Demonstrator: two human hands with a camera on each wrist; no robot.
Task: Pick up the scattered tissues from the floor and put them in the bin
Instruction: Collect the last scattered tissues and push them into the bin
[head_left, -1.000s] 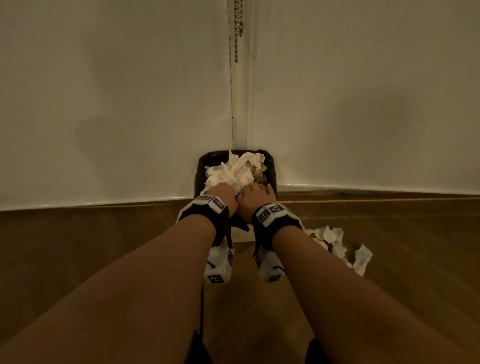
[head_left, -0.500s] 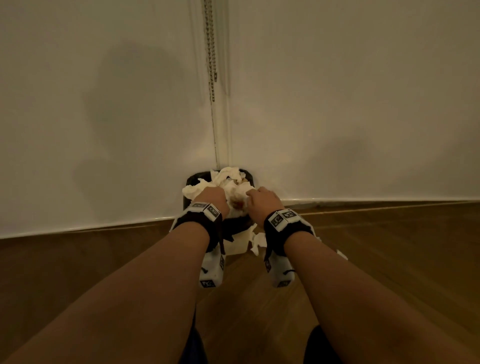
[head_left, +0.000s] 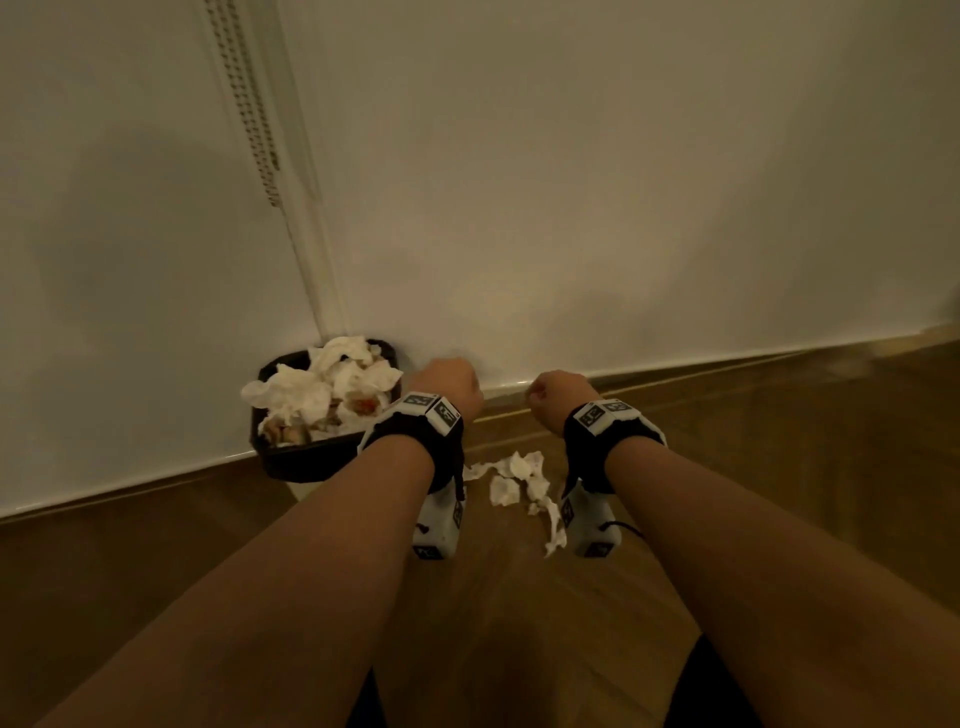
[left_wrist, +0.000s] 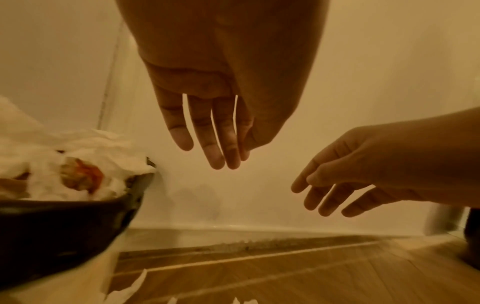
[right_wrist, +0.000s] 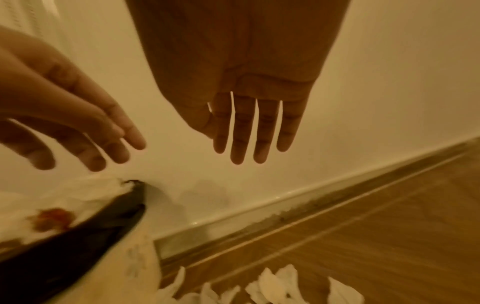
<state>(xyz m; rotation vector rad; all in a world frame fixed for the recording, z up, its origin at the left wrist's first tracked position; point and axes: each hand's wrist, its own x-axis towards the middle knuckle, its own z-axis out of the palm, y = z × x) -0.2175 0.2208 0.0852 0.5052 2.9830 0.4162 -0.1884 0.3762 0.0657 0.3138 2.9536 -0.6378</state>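
Observation:
A black bin (head_left: 306, 460) stands against the white wall, heaped with crumpled white tissues (head_left: 322, 389) that spill over its rim. More white tissue scraps (head_left: 519, 480) lie on the wooden floor between my wrists. My left hand (head_left: 449, 382) hovers just right of the bin, empty. My right hand (head_left: 558, 395) hangs further right, also empty. In the left wrist view my left hand (left_wrist: 215, 131) has its fingers straight and pointing down beside the bin (left_wrist: 64, 228). My right hand (right_wrist: 257, 131) shows the same pose above the scraps (right_wrist: 275, 288).
White walls meet in a corner behind the bin, where a bead chain (head_left: 249, 104) hangs. A white skirting board (head_left: 675, 358) runs along the wooden floor (head_left: 779, 493). My knees show dark at the bottom edge.
Both hands have let go of the tissue pile in the bin and drawn back to the right, apart from each other. The view has swung right, showing the floor scraps.

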